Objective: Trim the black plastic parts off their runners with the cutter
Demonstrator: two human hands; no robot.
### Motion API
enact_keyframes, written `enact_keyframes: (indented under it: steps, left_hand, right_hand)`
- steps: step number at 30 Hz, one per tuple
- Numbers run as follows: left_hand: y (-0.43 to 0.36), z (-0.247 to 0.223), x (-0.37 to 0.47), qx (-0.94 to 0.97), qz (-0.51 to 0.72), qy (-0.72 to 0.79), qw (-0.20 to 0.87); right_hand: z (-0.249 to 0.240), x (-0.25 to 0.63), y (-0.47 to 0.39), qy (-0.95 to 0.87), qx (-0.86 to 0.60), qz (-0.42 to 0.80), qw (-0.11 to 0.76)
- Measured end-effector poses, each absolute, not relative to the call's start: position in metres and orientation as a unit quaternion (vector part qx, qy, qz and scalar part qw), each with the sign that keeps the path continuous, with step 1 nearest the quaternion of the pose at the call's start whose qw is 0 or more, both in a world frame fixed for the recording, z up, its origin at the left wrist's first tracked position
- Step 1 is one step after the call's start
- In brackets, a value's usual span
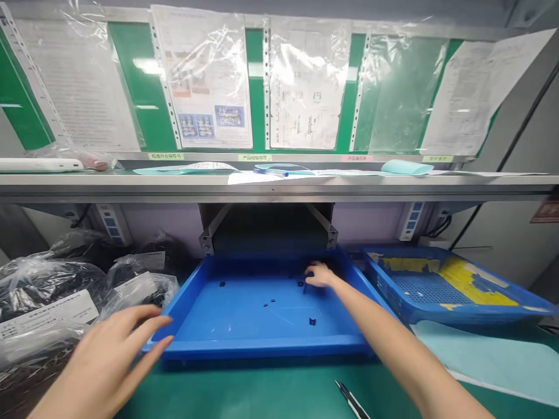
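Observation:
My left hand [120,352] hovers at the near left corner of a blue plastic tray [262,349], its fingers apart and nothing in them. Inside the tray, towards the far right, my right hand [320,274] reaches down with its fingers bent together. What they hold, if anything, is too small and blurred to make out. Close to those fingertips lies a small black part [300,284]. Other small black pieces are scattered over the tray floor: one [312,321] at the near right, one [222,284] at the left, and two tiny bits [269,303] near the middle.
Clear bags of black parts [48,285] crowd the left side. On the right stand a blue perforated basket [419,291] with yellow patches and a light blue sheet [493,355]. A black-and-white pen-like tool [353,400] lies in front. A shelf [279,189] crosses overhead.

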State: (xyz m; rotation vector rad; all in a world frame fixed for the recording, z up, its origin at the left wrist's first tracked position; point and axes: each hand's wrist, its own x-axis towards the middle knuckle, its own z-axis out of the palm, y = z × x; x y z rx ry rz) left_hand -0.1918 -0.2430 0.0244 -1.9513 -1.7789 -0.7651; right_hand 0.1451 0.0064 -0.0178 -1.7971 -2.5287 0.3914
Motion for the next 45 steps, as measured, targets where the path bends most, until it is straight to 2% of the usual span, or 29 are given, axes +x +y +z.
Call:
enact_keyframes:
  steps: [3, 7, 13, 18, 24, 30, 36, 45]
  left_hand:
    - [-0.197, 0.044, -0.15, -0.754, -0.212, -0.592, 0.19]
    - [-0.102, 0.067, -0.107, -0.786, -0.117, -0.598, 0.103]
    - [0.048, 0.074, -0.065, -0.755, -0.107, -0.646, 0.038]
    - [0.104, 0.067, -0.044, -0.723, -0.131, -0.678, -0.012]
    - [0.1, 0.065, -0.053, -0.718, -0.213, -0.662, 0.023]
    - [0.048, 0.066, -0.038, -0.772, -0.269, -0.574, 0.05]
    - [-0.015, 0.034, -0.012, -0.85, -0.232, -0.472, -0.017]
    - [-0.019, -0.003, -0.031, -0.792, -0.104, -0.597, -0.069]
  right_hand:
    - [-0.019, 0.153, 0.028, -0.812, -0.571, 0.12, 0.006]
    - [-0.025, 0.156, 0.051, -0.827, -0.548, 0.123, 0.005]
    - [-0.034, 0.156, 0.079, -0.842, -0.519, 0.147, -0.022]
    - [-0.035, 0.165, 0.082, -0.843, -0.509, 0.159, -0.062]
    - [-0.018, 0.181, 0.047, -0.85, -0.499, 0.144, -0.086]
    - [0.014, 0.199, 0.004, -0.865, -0.484, 0.117, -0.07]
    - [0.048, 0.228, -0.042, -0.872, -0.476, 0.099, -0.052]
    - [0.057, 0.265, -0.1, -0.869, -0.475, 0.124, 0.057]
